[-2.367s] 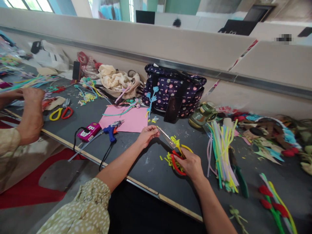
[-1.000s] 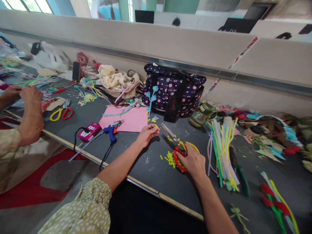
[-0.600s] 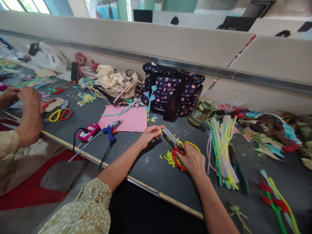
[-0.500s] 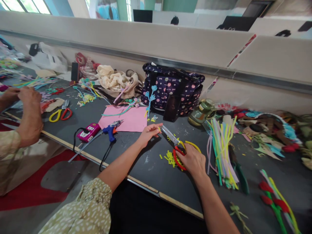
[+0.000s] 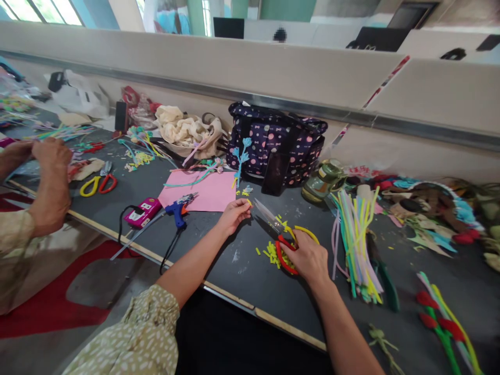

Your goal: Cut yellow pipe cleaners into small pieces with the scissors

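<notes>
Yellow scrap [image 5: 249, 202] is pinched in the closed fingers of the left hand [image 5: 235, 215], just off the parted scissors [image 5: 278, 227] gripped in the right hand [image 5: 310, 256] — apparently mid-cutting, the next snip calling for careful aim.

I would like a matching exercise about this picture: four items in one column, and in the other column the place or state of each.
1. left hand
2. bottle
3. right hand
4. glue gun

A. holding scissors
B. blue, by the pink sheet
C. pinching a small yellow piece
D. beside the spotted bag

Pairs: 1-C; 2-D; 3-A; 4-B
</notes>
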Tool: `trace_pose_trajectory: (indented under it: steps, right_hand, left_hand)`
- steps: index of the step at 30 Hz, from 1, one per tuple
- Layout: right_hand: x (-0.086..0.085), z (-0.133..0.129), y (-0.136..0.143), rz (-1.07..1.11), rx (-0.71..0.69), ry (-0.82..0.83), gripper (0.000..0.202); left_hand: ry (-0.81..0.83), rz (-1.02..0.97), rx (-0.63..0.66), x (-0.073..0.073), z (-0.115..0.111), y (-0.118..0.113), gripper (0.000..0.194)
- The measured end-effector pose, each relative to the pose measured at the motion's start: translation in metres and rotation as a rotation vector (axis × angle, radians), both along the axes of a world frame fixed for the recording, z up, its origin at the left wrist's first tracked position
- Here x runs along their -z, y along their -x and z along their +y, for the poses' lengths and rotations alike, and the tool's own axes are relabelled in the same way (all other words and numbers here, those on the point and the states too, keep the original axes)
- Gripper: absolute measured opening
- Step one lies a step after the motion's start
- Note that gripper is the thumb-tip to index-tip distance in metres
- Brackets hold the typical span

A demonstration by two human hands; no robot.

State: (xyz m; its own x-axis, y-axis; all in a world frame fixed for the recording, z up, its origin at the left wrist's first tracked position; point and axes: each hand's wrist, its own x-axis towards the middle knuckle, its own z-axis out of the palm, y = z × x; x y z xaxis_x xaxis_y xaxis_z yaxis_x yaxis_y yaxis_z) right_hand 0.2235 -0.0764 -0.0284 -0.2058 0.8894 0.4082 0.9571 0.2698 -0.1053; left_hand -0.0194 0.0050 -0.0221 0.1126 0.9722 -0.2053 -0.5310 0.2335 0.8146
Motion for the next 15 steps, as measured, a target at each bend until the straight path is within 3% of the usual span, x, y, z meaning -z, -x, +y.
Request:
trace_pose_trajectory:
  steps: [15]
  right_hand:
    - [0.0027, 0.0003, -0.0023, -0.011, -0.046, 0.024, 0.045]
  left_hand:
    - [-0.009, -0.066, 0.029, 0.0007, -0.0005, -0.0004, 0.029]
